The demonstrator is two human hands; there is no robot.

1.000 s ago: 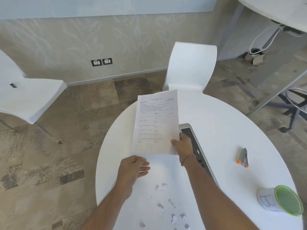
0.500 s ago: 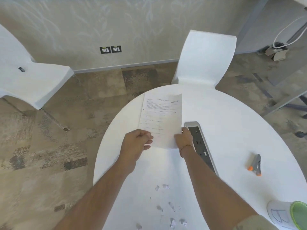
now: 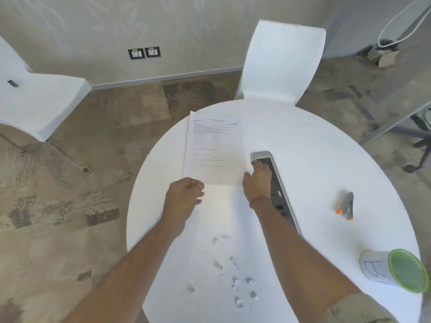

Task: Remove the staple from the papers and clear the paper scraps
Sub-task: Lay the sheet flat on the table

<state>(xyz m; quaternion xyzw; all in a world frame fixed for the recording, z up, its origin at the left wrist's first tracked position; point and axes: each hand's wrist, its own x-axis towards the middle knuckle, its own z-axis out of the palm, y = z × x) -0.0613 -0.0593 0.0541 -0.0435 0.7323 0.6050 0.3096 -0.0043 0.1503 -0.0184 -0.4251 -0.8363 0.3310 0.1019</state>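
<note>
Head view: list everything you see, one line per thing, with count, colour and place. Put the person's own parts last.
papers: one sheaf, white with print, flat at the table's far left
paper scraps: about ten, white, scattered at the near edge
staple remover: one, grey and orange, right of centre
cup: one, white with green inside, on its side, near right
socket panel: one, grey, set into the table's middle
table: one, white, round
chairs: two, white, behind the table and at left
wall sockets: two, dark, on the wall
left hand: curled, at the papers' near edge
right hand: on the papers' near right corner
</note>
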